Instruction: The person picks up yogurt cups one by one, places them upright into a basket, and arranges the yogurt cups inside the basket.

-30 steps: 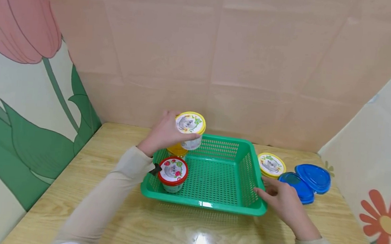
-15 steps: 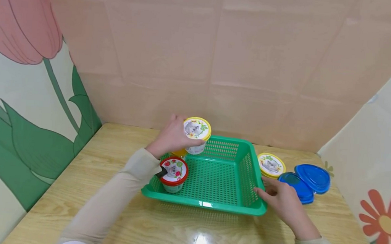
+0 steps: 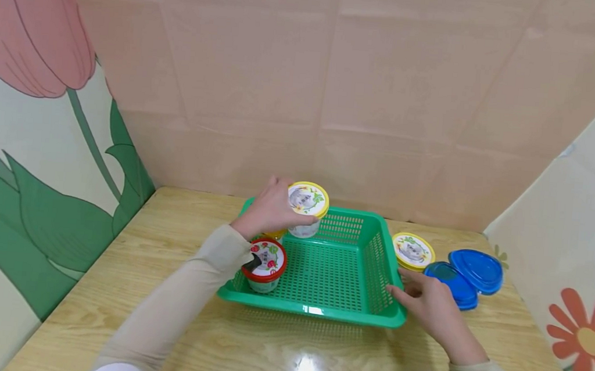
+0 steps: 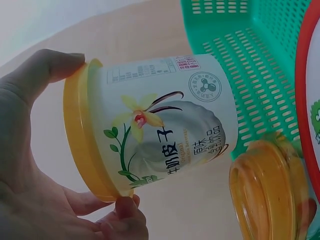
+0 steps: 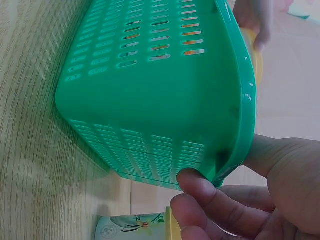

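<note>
My left hand (image 3: 269, 210) grips a white paper tub with a yellow lid (image 3: 309, 200) by its rim, thumb and fingers on opposite sides of the lid. In the left wrist view the tub (image 4: 165, 125) shows a vanilla flower print. It is over the back left part of the green plastic basket (image 3: 314, 311). At the basket's right end my right hand (image 3: 432, 305) holds the rim, thumb over it and fingers outside. Inside the basket at left stand a red-lidded tub (image 3: 266, 264) and a clear container with an orange lid (image 4: 262, 192), partly hidden by my left arm.
Right of the basket, another yellow-lidded tub (image 3: 413, 251) stands on the wooden table (image 3: 242, 350). Two blue-lidded containers (image 3: 476, 272) sit beside it. A paper-covered wall (image 3: 325, 94) rises behind the table, with side walls left and right.
My left hand has moved right and slightly down, bringing the yellow-lidded tub from the basket's back left corner further over the basket. The right hand and basket look unmoved.
</note>
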### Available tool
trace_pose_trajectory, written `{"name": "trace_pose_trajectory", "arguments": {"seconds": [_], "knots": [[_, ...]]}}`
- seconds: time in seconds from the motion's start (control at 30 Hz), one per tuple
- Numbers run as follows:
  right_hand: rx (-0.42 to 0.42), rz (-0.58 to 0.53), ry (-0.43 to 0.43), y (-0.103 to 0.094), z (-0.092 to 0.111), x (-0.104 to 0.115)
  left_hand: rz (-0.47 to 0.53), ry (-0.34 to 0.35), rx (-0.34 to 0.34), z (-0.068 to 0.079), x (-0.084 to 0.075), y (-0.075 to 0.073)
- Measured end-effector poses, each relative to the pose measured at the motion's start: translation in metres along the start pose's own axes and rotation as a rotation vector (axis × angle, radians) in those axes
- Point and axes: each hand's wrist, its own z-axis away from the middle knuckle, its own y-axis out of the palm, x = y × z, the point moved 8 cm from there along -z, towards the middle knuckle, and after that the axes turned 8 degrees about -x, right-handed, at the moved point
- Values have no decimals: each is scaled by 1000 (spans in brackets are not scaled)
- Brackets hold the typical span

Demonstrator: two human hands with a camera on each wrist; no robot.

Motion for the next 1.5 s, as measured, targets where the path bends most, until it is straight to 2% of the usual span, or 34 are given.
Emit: {"name": "trace_pose_trajectory", "arguments": {"seconds": [0.2,0.53,1.07,1.5], "knots": [[-5,3,-8,0,0,1,15,11,13,-1,-2,7],[12,-16,16,0,1,1,-22,-5,54,-1,1,19],[10,-6,30,0,1,0,-26,-22,109,-7,6,41],[13,-10,39,0,2,2,-85,-29,154,-7,12,55]]}}
